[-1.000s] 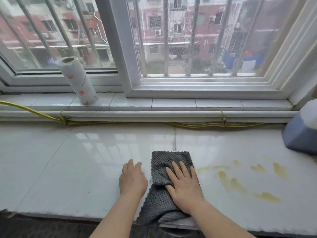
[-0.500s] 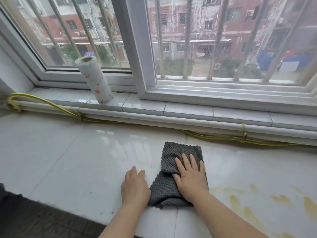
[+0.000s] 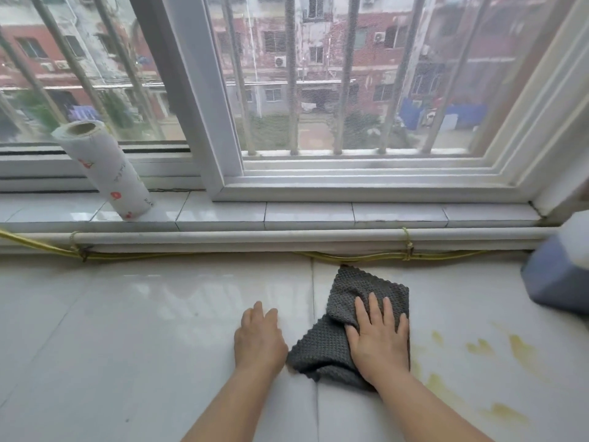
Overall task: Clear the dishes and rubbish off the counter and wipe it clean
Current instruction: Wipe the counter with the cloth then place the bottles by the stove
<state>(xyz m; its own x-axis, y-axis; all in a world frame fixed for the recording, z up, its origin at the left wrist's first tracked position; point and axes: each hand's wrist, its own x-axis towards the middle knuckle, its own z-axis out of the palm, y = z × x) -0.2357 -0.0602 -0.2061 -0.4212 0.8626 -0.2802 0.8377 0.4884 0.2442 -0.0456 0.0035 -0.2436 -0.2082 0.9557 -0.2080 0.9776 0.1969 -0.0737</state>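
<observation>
A grey waffle-weave cloth lies rumpled on the white tiled counter. My right hand presses flat on the cloth with straight, spread fingers. My left hand rests on the bare counter just left of the cloth, fingers bent at the tips and holding nothing. Yellow smears stain the counter to the right of the cloth, and more streaks run along my right forearm.
A paper towel roll leans on the tiled sill at the back left. A yellow hose runs along the foot of the sill. A blurred blue and white container stands at the right edge. The barred window rises behind.
My right hand has pushed the cloth away from the front edge and toward the sill. My left hand stays beside it. The view swung left, then back right, bringing the blue container back in.
</observation>
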